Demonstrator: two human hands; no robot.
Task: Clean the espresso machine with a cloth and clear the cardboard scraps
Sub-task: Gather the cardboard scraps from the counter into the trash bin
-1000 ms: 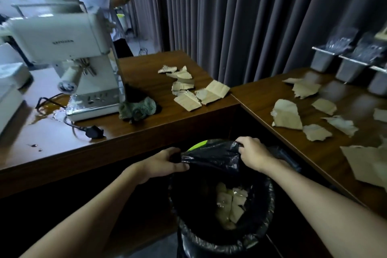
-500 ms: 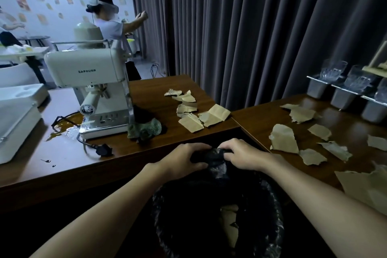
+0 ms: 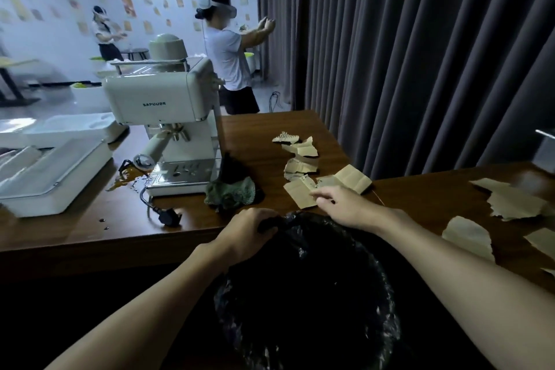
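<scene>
A cream espresso machine (image 3: pixel 163 117) stands on the left wooden table, a brown puddle (image 3: pixel 127 182) at its base. A crumpled green cloth (image 3: pixel 231 191) lies just right of it. Cardboard scraps (image 3: pixel 300 156) are strewn on that table, and more scraps (image 3: pixel 468 233) lie on the right table. A bin lined with a black bag (image 3: pixel 306 294) sits below me. My left hand (image 3: pixel 249 234) grips the bag's rim. My right hand (image 3: pixel 345 206) reaches over the table edge, its fingers touching the nearest scrap (image 3: pixel 300 191).
White trays (image 3: pixel 51 168) sit at the left of the table. A black plug and cord (image 3: pixel 168 215) lie in front of the machine. Dark curtains hang behind. Two people wearing headsets stand in the background (image 3: pixel 228 54).
My right hand has let go of the bag's rim and moved forward onto the table to the nearest scrap. My view has risen. My left hand stays on the bag.
</scene>
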